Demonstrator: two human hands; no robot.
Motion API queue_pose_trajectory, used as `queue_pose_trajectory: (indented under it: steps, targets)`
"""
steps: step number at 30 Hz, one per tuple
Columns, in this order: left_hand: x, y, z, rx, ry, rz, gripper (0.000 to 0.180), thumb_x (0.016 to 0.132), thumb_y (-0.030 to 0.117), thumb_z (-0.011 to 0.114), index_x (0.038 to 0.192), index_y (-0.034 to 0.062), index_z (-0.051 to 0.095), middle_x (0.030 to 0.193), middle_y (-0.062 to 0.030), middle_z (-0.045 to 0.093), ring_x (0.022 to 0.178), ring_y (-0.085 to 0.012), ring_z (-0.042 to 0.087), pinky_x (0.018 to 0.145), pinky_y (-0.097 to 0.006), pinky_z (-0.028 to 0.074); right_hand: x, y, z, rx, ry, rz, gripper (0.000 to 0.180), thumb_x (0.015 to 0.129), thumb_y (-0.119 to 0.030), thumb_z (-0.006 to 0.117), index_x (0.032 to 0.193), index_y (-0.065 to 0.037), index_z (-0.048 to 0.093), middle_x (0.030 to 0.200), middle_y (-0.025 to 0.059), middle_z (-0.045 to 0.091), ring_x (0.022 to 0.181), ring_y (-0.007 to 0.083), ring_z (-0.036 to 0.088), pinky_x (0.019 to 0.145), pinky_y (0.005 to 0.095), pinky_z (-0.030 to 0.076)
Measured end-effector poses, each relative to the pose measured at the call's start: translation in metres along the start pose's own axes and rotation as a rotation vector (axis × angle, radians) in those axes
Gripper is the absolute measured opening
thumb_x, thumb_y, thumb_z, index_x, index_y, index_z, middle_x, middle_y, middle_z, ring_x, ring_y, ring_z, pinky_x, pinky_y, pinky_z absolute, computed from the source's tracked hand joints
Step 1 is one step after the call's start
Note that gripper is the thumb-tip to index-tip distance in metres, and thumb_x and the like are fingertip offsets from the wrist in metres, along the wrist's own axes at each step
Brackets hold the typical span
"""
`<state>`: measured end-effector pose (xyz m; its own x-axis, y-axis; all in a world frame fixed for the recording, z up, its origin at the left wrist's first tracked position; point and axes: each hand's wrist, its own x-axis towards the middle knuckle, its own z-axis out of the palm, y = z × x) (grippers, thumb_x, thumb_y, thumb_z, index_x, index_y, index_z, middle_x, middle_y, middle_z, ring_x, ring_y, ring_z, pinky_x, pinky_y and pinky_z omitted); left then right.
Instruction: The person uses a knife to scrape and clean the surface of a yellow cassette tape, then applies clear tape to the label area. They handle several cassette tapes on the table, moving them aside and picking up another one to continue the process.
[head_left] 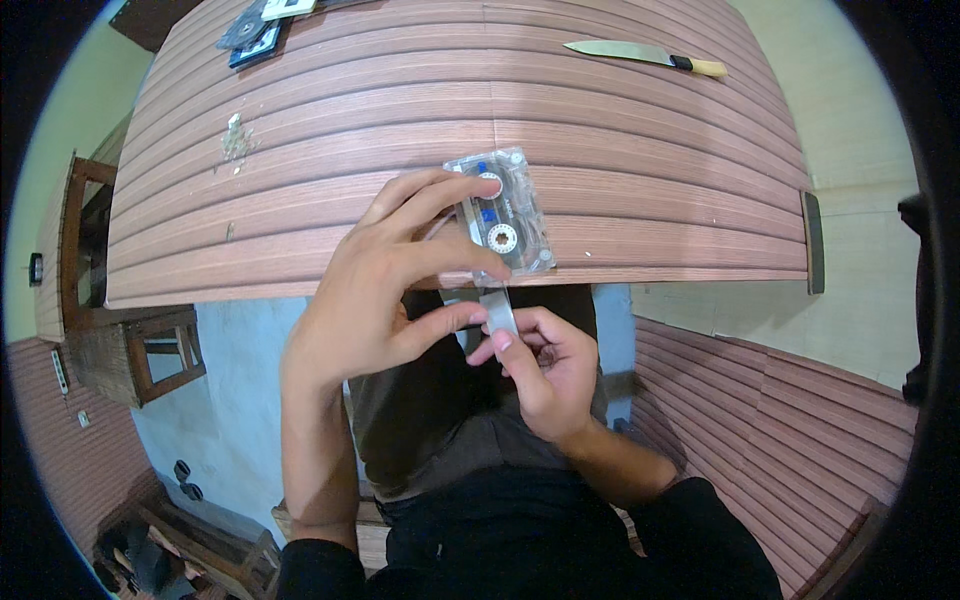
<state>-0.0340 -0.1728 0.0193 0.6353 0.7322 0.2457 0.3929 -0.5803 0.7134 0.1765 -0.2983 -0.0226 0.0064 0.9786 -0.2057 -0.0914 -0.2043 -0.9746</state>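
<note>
A clear cassette tape (522, 215) with white reels lies flat on the table, close to its front edge. My left hand (385, 265) reaches over it with spread fingers; some fingertips rest on its left side and lower corner. The left thumb extends below the table edge, at the upper end of a pale, flat strip (498, 312). My right hand (550, 370) pinches that strip between thumb and fingers, above my lap. What the strip is made of, and whether it joins the cassette, I cannot tell.
A knife (645, 55) with a pale handle lies at the far right of the wood-patterned table (360, 130). Several cassettes (255, 40) are piled at the far left. Whitish crumbs (237, 140) lie nearer. A wooden stool (160, 350) stands left of the table.
</note>
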Motion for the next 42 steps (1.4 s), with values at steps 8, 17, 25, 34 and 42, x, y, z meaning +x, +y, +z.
queue_pose_trajectory:
  steps: [8,17,25,34,42]
  targets:
    - [-0.014,0.011,0.016,0.085,0.113,0.002,0.036,0.079,-0.007,0.084,0.105,0.0169,0.090,0.159,-0.0155,0.073,0.159,-0.0461,0.059,0.139,-0.062,0.037,-0.001,-0.002,-0.010,0.049,-0.085,0.047,0.021,0.114,-0.017,0.076,0.120,0.002,0.078,0.097,0.0050,0.087,0.078,0.0006,0.064,0.069,0.0221,0.046]
    - [-0.027,0.023,0.035,-0.017,0.409,-0.157,0.043,0.081,-0.009,0.083,0.119,0.0092,0.077,0.150,-0.0183,0.072,0.147,-0.0458,0.067,0.128,-0.055,0.049,-0.009,0.016,-0.006,0.087,0.035,-0.048,0.018,0.110,-0.002,0.076,0.126,0.006,0.076,0.119,0.0088,0.076,0.090,0.0045,0.059,0.078,0.0235,0.048]
    - [-0.066,0.072,0.115,-0.393,0.736,-0.489,0.054,0.101,0.007,0.083,0.150,-0.0020,0.063,0.106,-0.0112,0.073,0.097,-0.0181,0.070,0.087,-0.034,0.058,-0.012,0.010,-0.015,0.048,-0.028,-0.056,0.016,0.108,0.001,0.075,0.123,0.006,0.073,0.116,0.0084,0.068,0.094,0.0099,0.058,0.083,0.0264,0.048]
    - [-0.051,0.055,0.089,-0.324,0.514,-0.451,0.065,0.095,0.009,0.093,0.156,-0.0011,0.071,0.104,-0.0133,0.082,0.091,-0.0179,0.077,0.083,-0.031,0.060,-0.010,-0.005,-0.021,0.008,-0.093,-0.070,0.018,0.113,-0.007,0.069,0.125,0.006,0.072,0.124,0.0115,0.066,0.096,0.0130,0.061,0.082,0.0292,0.051]
    - [-0.043,0.061,0.092,-0.509,0.567,-0.484,0.065,0.095,0.004,0.093,0.157,0.0005,0.071,0.102,-0.0128,0.086,0.092,-0.0135,0.079,0.084,-0.029,0.062,-0.007,-0.010,-0.016,-0.204,-0.079,-0.182,0.023,0.111,-0.010,0.071,0.128,0.006,0.072,0.127,0.0185,0.064,0.092,0.0180,0.067,0.080,0.0319,0.058]
